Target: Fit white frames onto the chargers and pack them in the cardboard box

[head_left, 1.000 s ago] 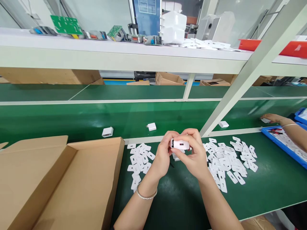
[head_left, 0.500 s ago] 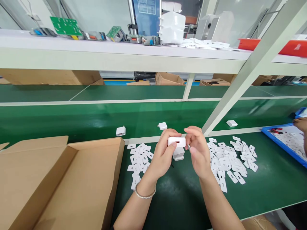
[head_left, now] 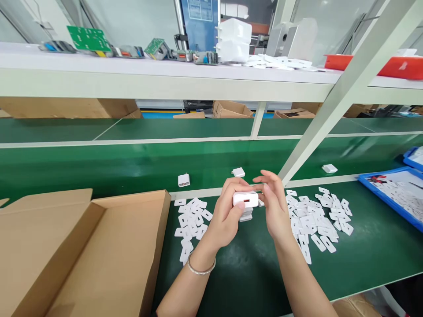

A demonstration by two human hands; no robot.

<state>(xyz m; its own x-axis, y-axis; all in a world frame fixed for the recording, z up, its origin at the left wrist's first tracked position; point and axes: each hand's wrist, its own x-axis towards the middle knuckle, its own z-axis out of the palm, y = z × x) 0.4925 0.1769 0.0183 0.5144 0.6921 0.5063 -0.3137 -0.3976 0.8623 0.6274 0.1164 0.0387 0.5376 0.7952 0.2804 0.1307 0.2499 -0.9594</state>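
Observation:
My left hand (head_left: 228, 213) is closed around a white USB charger (head_left: 245, 199), its port end turned towards me. The fingers of my right hand (head_left: 272, 200) are bent together at the charger's right side. Whether a small part sits between them I cannot make out. Below the charger is a stack of white pieces (head_left: 246, 214), partly hidden by the charger and my left hand. Flat white plates with slots lie in a left pile (head_left: 191, 222) and a larger right pile (head_left: 310, 220).
An open cardboard box (head_left: 115, 255) stands at the left. White chargers (head_left: 183, 179) are spaced along the green belt (head_left: 99, 165) behind the table edge. A slanted post (head_left: 317, 127) rises beyond my right hand. A blue tray (head_left: 393, 198) with small parts is at the right.
The chargers on the belt have moved right. My right fingers have closed in at the held charger's side. Another person's hand by the blue tray has left the view.

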